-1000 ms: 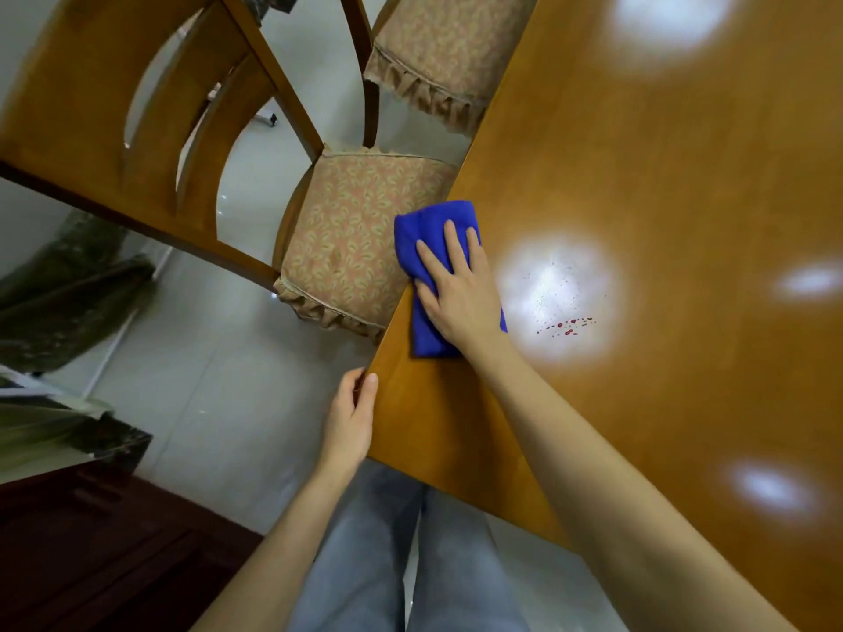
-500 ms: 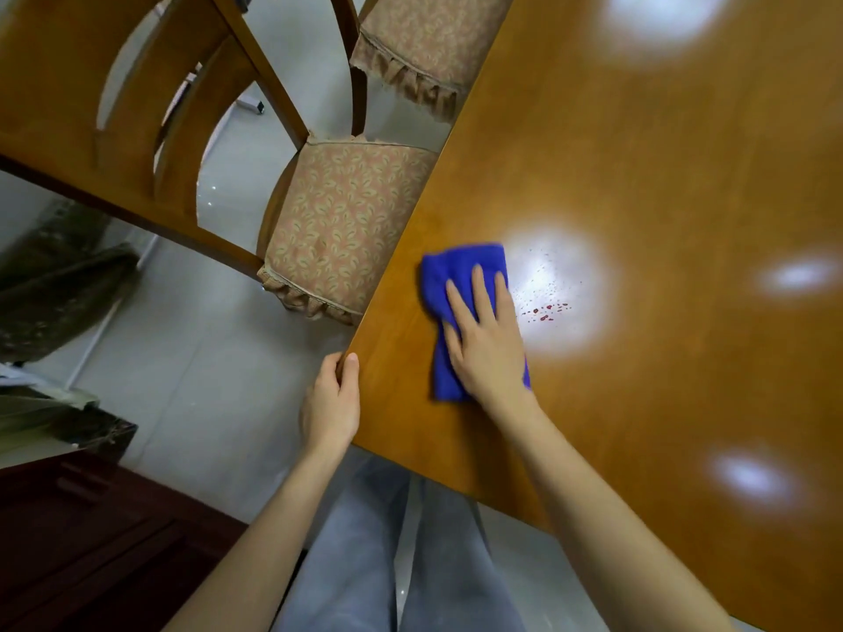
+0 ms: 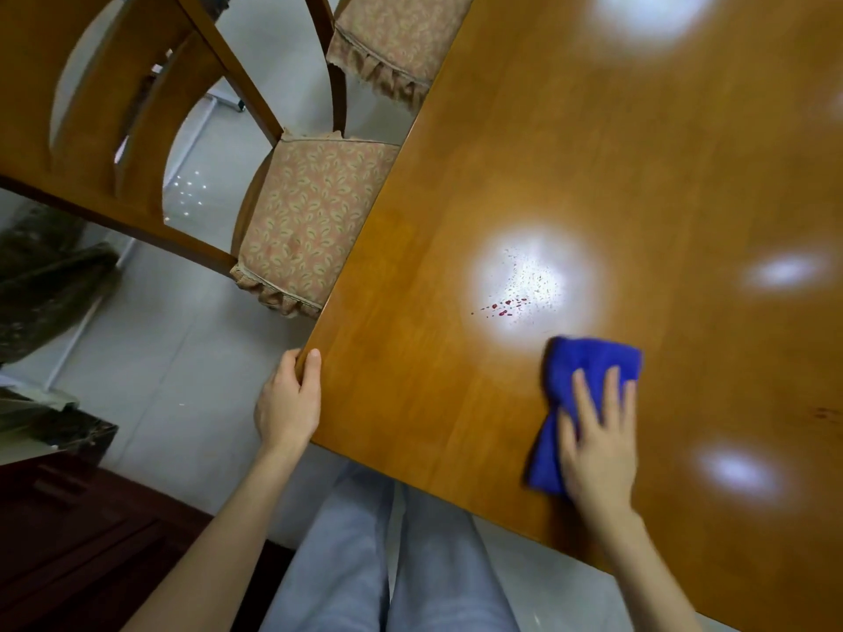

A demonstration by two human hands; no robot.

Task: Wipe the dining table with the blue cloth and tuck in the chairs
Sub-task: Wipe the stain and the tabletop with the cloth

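Observation:
The glossy wooden dining table [image 3: 616, 152] fills the right of the head view. My right hand [image 3: 597, 440] presses the blue cloth [image 3: 579, 371] flat on the tabletop near the front edge, fingers straight, slightly blurred by motion. Small red specks [image 3: 506, 305] lie on the wood up and to the left of the cloth. My left hand [image 3: 287, 403] grips the table's near left corner. A wooden chair [image 3: 301, 230] with a patterned seat cushion stands at the left side, its seat partly under the table. A second cushioned chair [image 3: 387, 43] shows further back.
Pale tiled floor [image 3: 150, 358] lies to the left of the table. A dark wooden cabinet [image 3: 68, 540] is at the lower left, with dark bundled objects [image 3: 41, 285] above it. My legs in light jeans [image 3: 387, 563] stand against the table's front edge.
My right hand has slid the blue cloth from the table's left edge to the right and toward the front edge, uncovering the red specks. My left hand stays on the corner.

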